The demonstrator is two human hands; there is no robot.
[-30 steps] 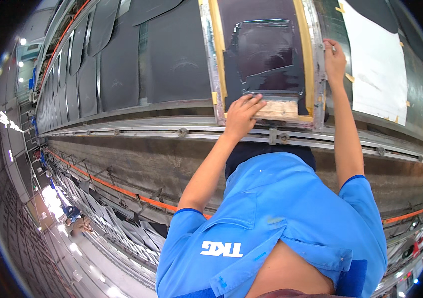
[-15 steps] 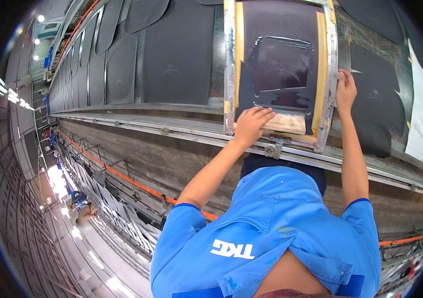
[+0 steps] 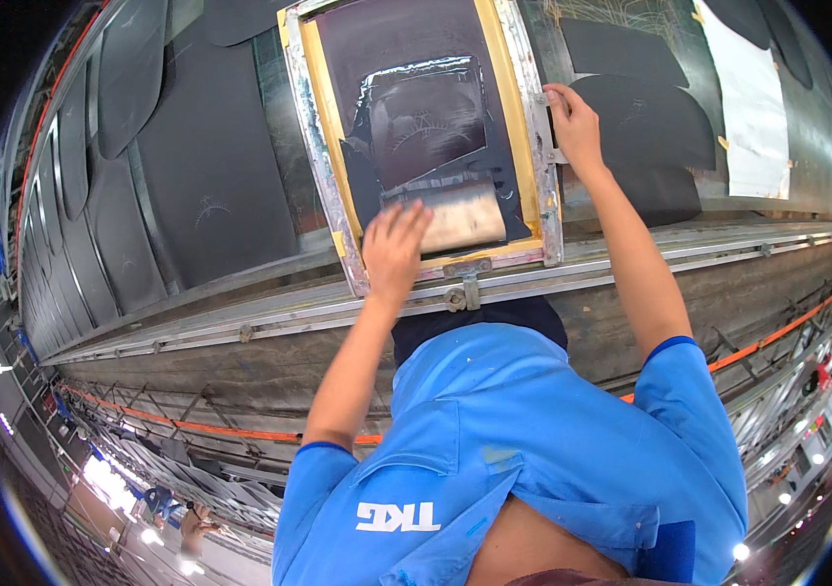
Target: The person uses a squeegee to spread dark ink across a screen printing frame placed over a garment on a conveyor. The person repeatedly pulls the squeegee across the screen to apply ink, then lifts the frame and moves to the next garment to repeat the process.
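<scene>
A printing screen frame (image 3: 523, 88), edged inside with yellow tape, lies over the long table in front of me. Its dark mesh (image 3: 416, 39) carries wet, glossy black ink around a four-sided printing area with a faint curved design. My left hand (image 3: 394, 244) is closed around the left end of a wooden-handled squeegee (image 3: 465, 217), whose blade touches the ink near the frame's near end. At the frame's right rail my right hand (image 3: 580, 132) grips the outer edge with curled fingers; its thumb is partly hidden.
Dark cut sheets (image 3: 211, 176) line the table to the left, with more dark pieces (image 3: 641, 127) on the right. A white sheet (image 3: 753, 107) is taped farther right. A metal rail (image 3: 338, 311) with a clamp (image 3: 465, 288) runs along the near edge.
My view has swung, so the frame and table appear farther left and tilted. The squeegee has tipped and more of its blade shows. My right hand stays on the frame.
</scene>
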